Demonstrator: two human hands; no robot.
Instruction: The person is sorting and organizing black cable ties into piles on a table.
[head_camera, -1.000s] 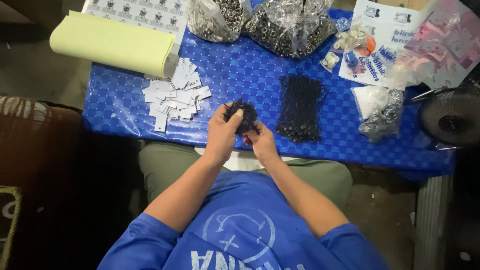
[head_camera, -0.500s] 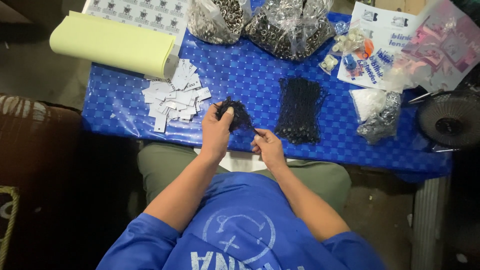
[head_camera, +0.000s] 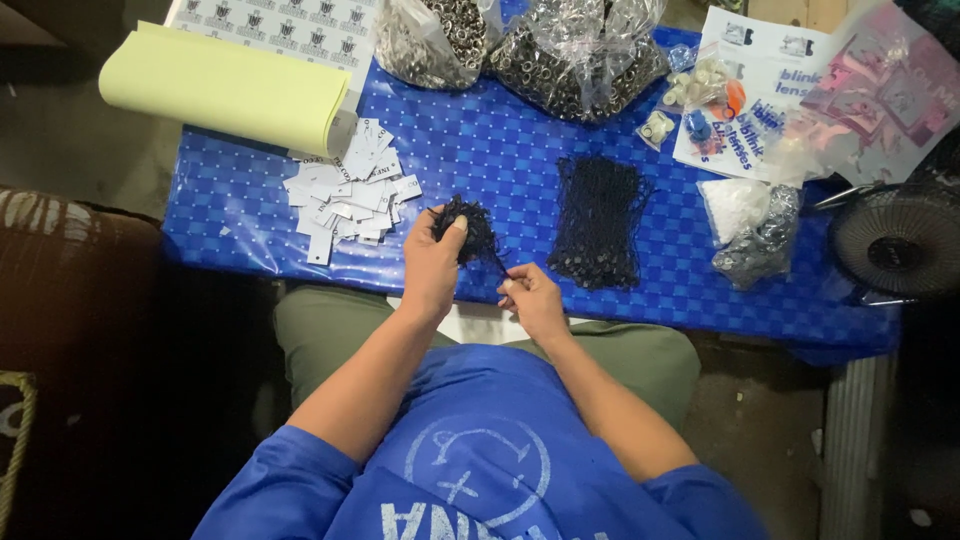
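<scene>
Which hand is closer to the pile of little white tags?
The left hand. It sits just right of the white tags, holding a black tangle. The right hand is farther away.

One camera sits on the person's head and looks steeply down. The blue surface (head_camera: 520, 160) fills the upper frame at close range, the lap below it.
</scene>
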